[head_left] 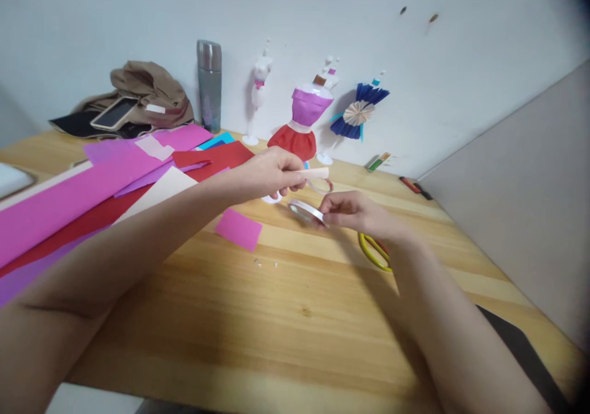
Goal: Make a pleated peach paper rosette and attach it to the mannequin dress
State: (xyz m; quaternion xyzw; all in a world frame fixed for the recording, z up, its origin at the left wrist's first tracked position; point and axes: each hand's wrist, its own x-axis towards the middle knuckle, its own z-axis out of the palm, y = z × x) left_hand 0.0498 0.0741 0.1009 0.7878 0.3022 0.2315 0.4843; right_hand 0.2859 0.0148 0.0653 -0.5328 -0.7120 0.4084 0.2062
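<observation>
My left hand (271, 171) is closed in a pinch on a pale pink strip of paper (316, 173) above the wooden table (286, 316). My right hand (353, 211) is closed on a thin roll of tape (305, 211), held tilted just below the strip. A small clear ring (322, 185), maybe another tape roll, lies behind the strip. A small pink paper rectangle (238, 228) lies flat on the table below my left hand. Yellow-handled scissors (374, 251) lie partly hidden under my right wrist.
Large pink, purple, red and cream paper sheets (92, 187) spread over the left side. Three small mannequins stand by the wall, one in a pink and red paper dress (299, 122). A steel flask (209, 85), a brown bag with a phone (138, 97), and a grey partition (520, 193) on the right.
</observation>
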